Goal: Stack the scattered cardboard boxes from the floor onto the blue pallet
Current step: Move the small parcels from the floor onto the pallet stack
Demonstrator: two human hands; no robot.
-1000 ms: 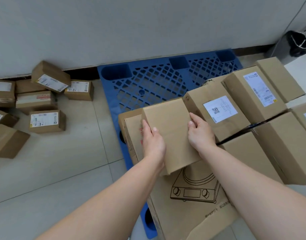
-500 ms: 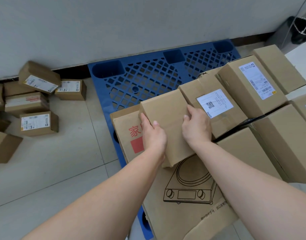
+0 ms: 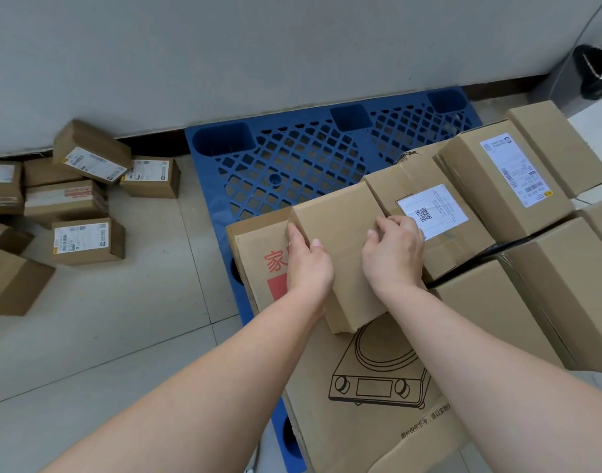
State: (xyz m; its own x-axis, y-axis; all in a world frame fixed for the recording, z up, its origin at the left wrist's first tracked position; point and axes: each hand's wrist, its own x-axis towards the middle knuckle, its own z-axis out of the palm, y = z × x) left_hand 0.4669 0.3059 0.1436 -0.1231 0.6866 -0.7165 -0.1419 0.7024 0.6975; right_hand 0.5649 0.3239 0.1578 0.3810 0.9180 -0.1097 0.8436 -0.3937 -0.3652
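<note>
A plain cardboard box (image 3: 340,233) lies on top of a large flat box printed with a cooker drawing (image 3: 371,387), on the blue pallet (image 3: 292,155). My left hand (image 3: 308,264) grips the plain box's left edge, thumb on top. My right hand (image 3: 393,254) rests on its right side with curled fingers, against a neighbouring box with a QR label (image 3: 432,213). Several more boxes (image 3: 504,175) are stacked on the pallet's right half. Scattered boxes (image 3: 84,240) lie on the floor at the left.
A grey wall runs behind the pallet. The pallet's far left grid is bare. A dark bin with a bag (image 3: 596,73) stands in the right corner. Pale floor tiles (image 3: 122,336) spread between the scattered boxes and the pallet.
The plain box has been slid forward and down against the QR-label box onto the big flat box. My right hand's fingers have curled over its right edge.
</note>
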